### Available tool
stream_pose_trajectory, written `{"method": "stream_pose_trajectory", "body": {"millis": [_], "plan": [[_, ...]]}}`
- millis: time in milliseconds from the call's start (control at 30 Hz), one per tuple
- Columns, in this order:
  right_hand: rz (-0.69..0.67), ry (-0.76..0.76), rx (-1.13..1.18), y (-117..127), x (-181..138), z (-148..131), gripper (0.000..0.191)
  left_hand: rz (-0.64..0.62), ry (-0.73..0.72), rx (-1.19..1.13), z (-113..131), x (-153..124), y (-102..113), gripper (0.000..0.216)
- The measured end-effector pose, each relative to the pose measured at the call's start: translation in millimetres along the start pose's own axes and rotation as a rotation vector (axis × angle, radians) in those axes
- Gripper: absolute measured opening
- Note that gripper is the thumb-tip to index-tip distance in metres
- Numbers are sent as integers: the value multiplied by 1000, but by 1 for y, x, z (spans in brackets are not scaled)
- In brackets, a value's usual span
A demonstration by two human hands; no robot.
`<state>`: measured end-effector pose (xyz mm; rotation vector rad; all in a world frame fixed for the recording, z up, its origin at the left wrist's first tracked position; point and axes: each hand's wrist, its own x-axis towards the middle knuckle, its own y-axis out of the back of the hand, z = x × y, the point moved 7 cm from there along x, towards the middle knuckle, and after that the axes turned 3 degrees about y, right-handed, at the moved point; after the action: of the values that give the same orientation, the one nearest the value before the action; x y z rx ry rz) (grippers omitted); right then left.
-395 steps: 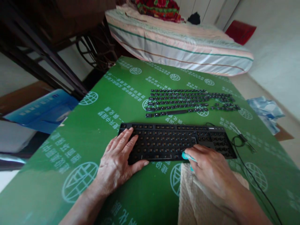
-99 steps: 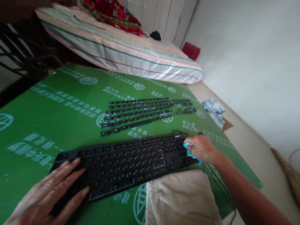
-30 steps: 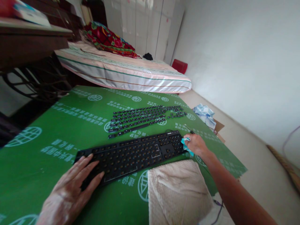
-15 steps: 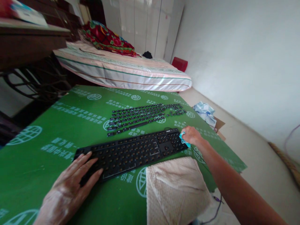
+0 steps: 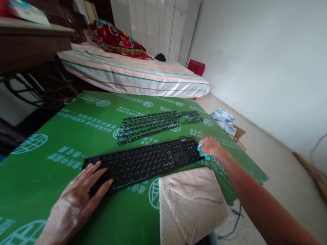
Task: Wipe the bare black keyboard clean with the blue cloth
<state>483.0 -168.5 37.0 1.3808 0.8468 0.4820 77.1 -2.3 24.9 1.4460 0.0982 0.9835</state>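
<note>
A black keyboard (image 5: pixel 143 162) with its keycaps off lies slantwise on the green table, switches bared. My left hand (image 5: pixel 79 194) rests on its left end, fingers stretched out and nothing in them. At the right end, my right hand (image 5: pixel 211 146) is closed around a crumpled light-blue cloth (image 5: pixel 203 156), which touches the keyboard's edge by the number pad. Behind the keyboard, the loose black keycaps (image 5: pixel 146 126) are laid out in several rows, with a closer cluster on the right. A beige towel (image 5: pixel 190 200) lies folded in front of the keyboard.
The green table (image 5: pixel 63 136) bears white printed marks. Beyond it stands a bed (image 5: pixel 143 81) with a red floral blanket (image 5: pixel 120 42). Crumpled packaging (image 5: pixel 223 119) lies past the right edge, and a cable (image 5: pixel 236 224) hangs near the front right. A wooden sewing table (image 5: pixel 33 47) is at left.
My right hand and the blue cloth have shifted slightly right and towards me along the keyboard's end. My left hand stays on the keyboard. The view has tilted a little.
</note>
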Motion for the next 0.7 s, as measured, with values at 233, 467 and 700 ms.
{"method": "stream_pose_trajectory", "body": {"millis": [233,467,700], "plan": [[-39,57,-23,-3,-11,0,28,-22,20,27,1,2,-2,52],[-58,86,-54,-3,-18,-5,28,-38,-20,-18,0,0,-5,66],[-54,98,-72,-6,-21,-3,29,-27,4,-49,-4,-2,-6,64]]}}
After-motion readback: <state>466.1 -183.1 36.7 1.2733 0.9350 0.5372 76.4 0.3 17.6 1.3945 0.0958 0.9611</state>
